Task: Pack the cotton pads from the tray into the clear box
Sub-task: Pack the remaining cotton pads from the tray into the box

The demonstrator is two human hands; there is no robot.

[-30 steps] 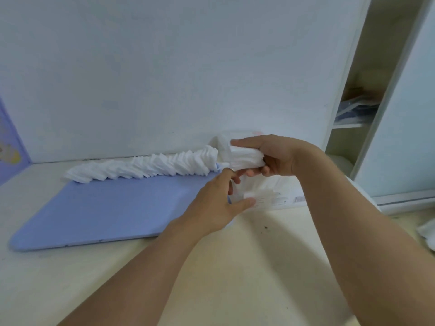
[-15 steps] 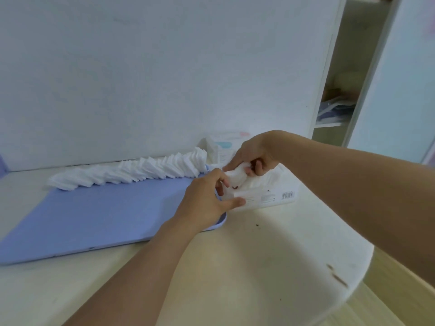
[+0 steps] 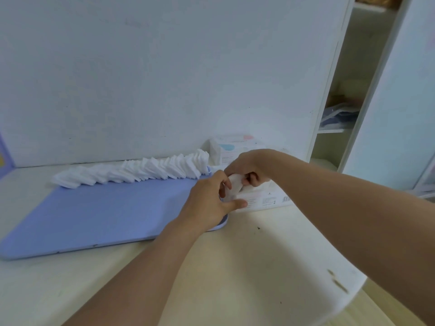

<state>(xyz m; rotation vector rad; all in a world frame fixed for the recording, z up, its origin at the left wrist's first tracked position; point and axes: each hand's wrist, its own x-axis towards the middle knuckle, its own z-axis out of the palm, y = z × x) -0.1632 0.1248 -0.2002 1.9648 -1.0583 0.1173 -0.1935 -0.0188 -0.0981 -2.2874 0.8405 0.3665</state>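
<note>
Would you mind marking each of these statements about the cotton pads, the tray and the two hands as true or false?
1. A long row of cotton pads lies along the far edge of the blue tray. True.
2. The right hand is idle and holds nothing. False: its fingers are curled round a small stack of pads over the clear box.
3. The clear box stands to the left of the tray. False: it stands at the tray's right end.
4. The left hand is at the same stack, beside the right hand. True.
5. The tray is red. False: it is light blue.
</note>
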